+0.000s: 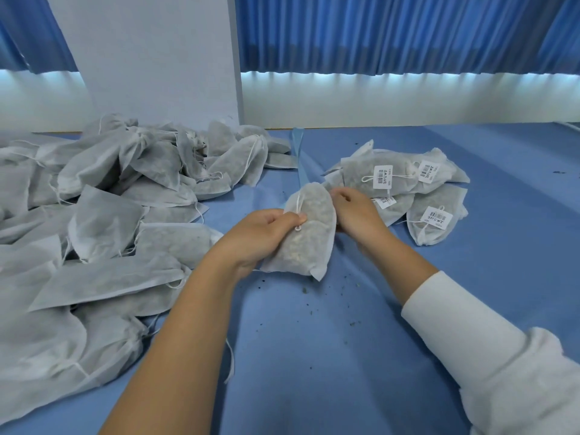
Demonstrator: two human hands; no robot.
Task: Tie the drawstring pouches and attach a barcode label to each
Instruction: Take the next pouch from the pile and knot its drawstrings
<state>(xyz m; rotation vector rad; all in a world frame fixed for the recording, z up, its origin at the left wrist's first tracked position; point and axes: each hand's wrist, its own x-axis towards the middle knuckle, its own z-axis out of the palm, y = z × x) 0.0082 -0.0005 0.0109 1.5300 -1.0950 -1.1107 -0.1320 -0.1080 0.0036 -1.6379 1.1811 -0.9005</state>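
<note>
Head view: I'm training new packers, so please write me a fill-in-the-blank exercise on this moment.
1. The left hand and right hand hold one pouch that has no barcode ____ yet.
2. The pile of unlabelled pouches lies to the person's ____.
3. The labelled pouches lie to the person's ____.
4. The table cloth is ____ in colour.
Missing words: label; left; right; blue.
</note>
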